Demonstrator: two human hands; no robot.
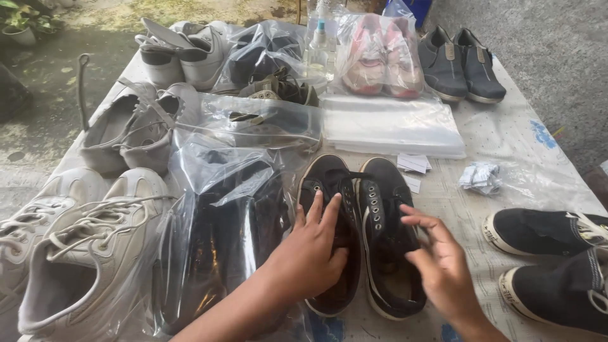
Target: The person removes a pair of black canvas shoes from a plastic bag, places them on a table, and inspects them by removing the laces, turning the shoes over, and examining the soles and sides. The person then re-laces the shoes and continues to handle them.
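Nearest, the left hand (pixel 310 253) lies flat with its grip spread on the left black shoe (pixel 329 209), while the right hand (pixel 443 266) hovers, fingers loosely apart, over the right black shoe (pixel 386 215). Both shoes sit mid-tabletop (pixel 500 136). Left of them lies a bagged dark pair (pixel 221 234), then white sneakers (pixel 82 247). Farther off rest clear bags (pixel 392 123) and bagged pink shoes (pixel 380 57).

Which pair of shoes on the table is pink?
The pink pair sealed in a clear plastic bag at the far edge, left of the dark grey slip-on shoes. Every other pair is white, grey or black.
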